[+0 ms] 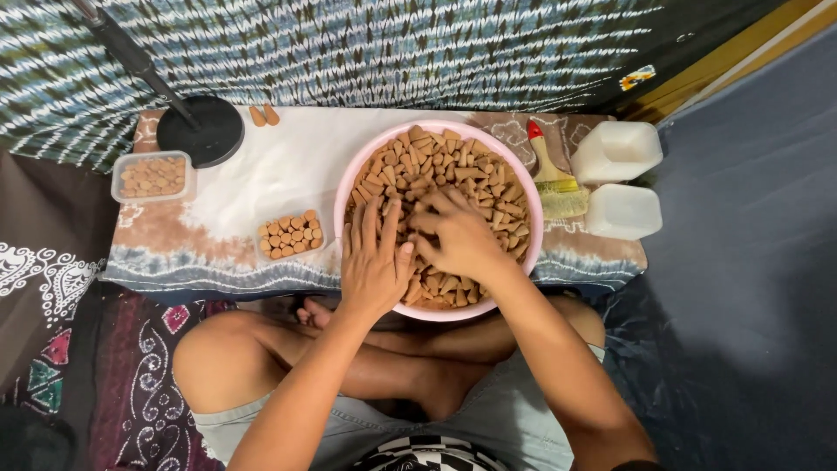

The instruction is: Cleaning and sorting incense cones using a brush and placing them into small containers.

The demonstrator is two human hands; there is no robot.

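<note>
The left hand (373, 262) lay flat with spread fingers on small brown cone-shaped pieces (466, 170) in a round pink plastic bowl (349, 179); the right hand (458, 237) pinched some pieces.

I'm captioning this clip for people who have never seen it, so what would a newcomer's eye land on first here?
First, the big pink bowl at the middle of the low cloth-covered table, heaped with small brown cones. Both hands are dug into the heap: the left hand spread flat, the right hand curled over the cones. Next, a small clear tray of upright cones left of the bowl, and a paintbrush on its right.
</note>
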